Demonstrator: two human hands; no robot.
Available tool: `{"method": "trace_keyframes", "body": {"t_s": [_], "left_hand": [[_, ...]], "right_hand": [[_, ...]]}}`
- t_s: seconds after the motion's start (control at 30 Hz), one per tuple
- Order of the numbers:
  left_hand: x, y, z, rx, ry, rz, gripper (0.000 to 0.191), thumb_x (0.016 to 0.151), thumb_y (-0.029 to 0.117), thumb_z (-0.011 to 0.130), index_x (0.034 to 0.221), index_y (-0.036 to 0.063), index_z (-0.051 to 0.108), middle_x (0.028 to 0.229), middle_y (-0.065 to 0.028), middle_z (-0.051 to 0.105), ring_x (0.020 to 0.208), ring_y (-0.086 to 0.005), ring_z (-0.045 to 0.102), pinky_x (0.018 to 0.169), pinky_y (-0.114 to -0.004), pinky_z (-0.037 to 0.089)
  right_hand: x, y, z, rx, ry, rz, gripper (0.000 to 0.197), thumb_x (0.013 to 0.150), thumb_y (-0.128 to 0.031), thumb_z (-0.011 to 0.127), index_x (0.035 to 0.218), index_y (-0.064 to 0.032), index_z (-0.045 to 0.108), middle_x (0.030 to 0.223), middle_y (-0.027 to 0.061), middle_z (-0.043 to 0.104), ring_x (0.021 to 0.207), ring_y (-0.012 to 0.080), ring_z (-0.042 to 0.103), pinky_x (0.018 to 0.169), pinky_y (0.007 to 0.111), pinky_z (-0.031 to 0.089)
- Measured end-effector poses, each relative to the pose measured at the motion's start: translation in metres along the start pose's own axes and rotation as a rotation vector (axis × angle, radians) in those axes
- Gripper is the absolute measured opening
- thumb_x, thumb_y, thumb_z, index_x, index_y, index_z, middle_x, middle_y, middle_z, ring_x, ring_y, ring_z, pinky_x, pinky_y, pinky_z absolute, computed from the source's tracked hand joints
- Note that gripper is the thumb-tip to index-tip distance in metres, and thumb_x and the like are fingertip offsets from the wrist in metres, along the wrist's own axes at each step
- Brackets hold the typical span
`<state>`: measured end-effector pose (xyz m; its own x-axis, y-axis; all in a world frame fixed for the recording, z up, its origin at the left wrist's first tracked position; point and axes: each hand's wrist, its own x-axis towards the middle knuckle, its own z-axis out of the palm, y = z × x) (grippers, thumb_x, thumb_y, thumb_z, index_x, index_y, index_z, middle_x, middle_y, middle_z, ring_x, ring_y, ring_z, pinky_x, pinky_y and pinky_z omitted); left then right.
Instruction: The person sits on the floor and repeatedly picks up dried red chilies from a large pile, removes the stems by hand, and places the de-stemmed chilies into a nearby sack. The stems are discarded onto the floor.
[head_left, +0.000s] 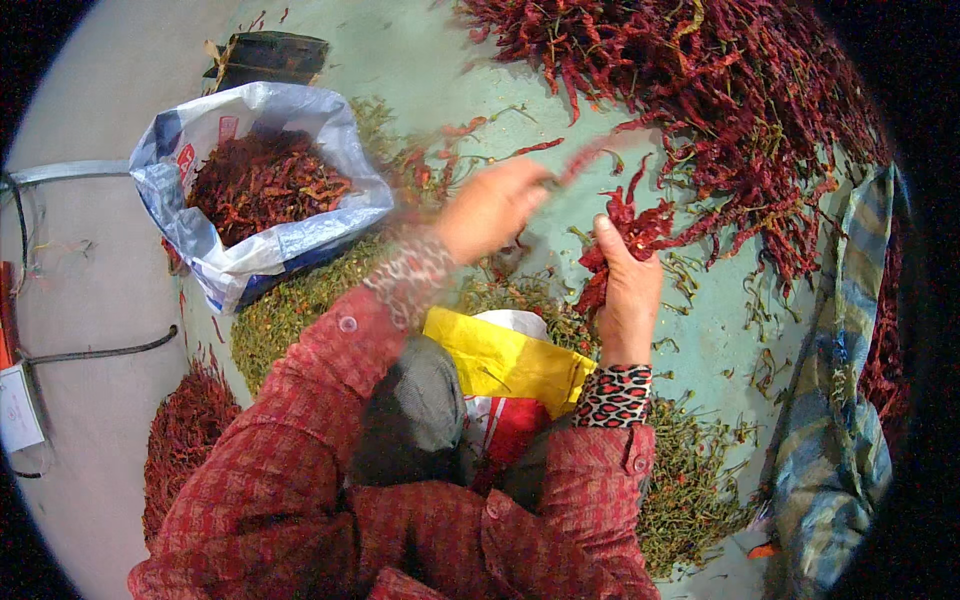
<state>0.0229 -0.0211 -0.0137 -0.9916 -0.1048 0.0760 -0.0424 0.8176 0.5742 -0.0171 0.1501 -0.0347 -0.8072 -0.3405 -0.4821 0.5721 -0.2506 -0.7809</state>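
Note:
My right hand (631, 292) is closed around a bunch of dried red chili peppers (637, 225), thumb on top and the tips pointing up and away. To its left, my left hand (491, 214) is blurred by motion. A single dried red chili (586, 159), blurred as well, sticks out from its fingertips, seemingly pinched at the stem end. Beyond both hands lies a large heap of dried red chilies (675, 67) with stems on. Left of my left hand stands an open white-and-blue woven plastic sack (322, 238) with loose chilies (270, 187) inside.
Greenish stem piles lie by my left forearm (292, 315) and right sleeve (690, 480). A yellow, red and white bag (499, 356) sits between my knees. Striped cloth (825, 405) runs along the right. More chilies (187, 442) lie at left, near a black cable (105, 351).

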Motion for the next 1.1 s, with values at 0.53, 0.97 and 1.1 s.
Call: {"method": "trace_keyframes", "body": {"t_s": [0.53,0.97,1.1], "left_hand": [[0.026,-0.080,0.031,0.498,-0.053,-0.354,0.020,0.076,0.019,0.052,0.088,0.0027,0.052,0.093,-0.0150,0.050,0.083,-0.0331,0.053,0.068,-0.042,0.043],[-0.019,0.035,0.012,-0.551,-0.308,-0.421,0.017,0.080,0.012,0.050,0.092,0.0005,0.051,0.068,-0.0048,0.056,0.058,-0.0095,0.053,0.053,-0.024,0.044],[-0.027,-0.025,0.042,-0.742,0.028,-0.391,0.014,0.078,0.013,0.053,0.081,-0.0013,0.052,0.066,-0.0032,0.056,0.058,-0.0119,0.053,0.054,-0.026,0.044]], "right_hand": [[0.007,-0.004,-0.002,0.319,0.278,-0.100,0.012,0.077,-0.016,0.061,0.079,-0.0060,0.055,0.066,0.0015,0.054,0.055,0.0120,0.052,0.051,0.027,0.046],[0.002,0.011,-0.001,-0.027,-0.103,-0.002,0.015,0.073,-0.013,0.063,0.084,-0.0033,0.060,0.073,-0.0023,0.057,0.062,0.0062,0.049,0.058,0.022,0.040],[-0.030,-0.007,0.026,0.104,-0.286,-0.190,0.017,0.072,-0.008,0.062,0.089,-0.0022,0.059,0.076,0.0010,0.060,0.062,0.0066,0.053,0.056,0.021,0.043]]}}
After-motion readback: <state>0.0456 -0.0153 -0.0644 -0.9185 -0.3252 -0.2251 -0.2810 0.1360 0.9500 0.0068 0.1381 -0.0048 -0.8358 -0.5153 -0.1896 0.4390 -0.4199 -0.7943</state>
